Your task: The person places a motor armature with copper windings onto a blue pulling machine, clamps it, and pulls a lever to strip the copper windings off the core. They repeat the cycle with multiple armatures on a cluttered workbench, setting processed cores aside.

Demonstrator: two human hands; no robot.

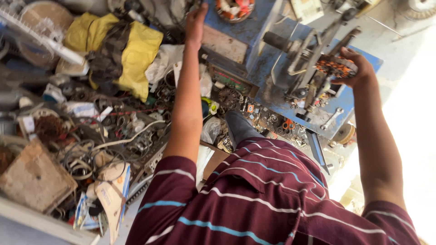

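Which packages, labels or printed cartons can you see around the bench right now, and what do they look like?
Printed carton: lower left, flattened, white with blue and orange print.
Yellow bag: upper left on the scrap pile, crumpled.
Cardboard box: far left, plain brown, dusty.
Clear plastic bag: beside the left forearm, crumpled.

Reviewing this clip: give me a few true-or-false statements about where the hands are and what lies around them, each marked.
1. The right hand grips a round part with orange windings on the blue machine. True.
2. The left hand holds a spanner. False: it holds nothing and rests on the machine's blue edge.
3. A yellow cloth lies on the clutter left of the left arm. True.
4. The person wears a plain white shirt. False: the shirt is maroon with light stripes.
5. A silver spanner lies on the machine below the right hand. True.
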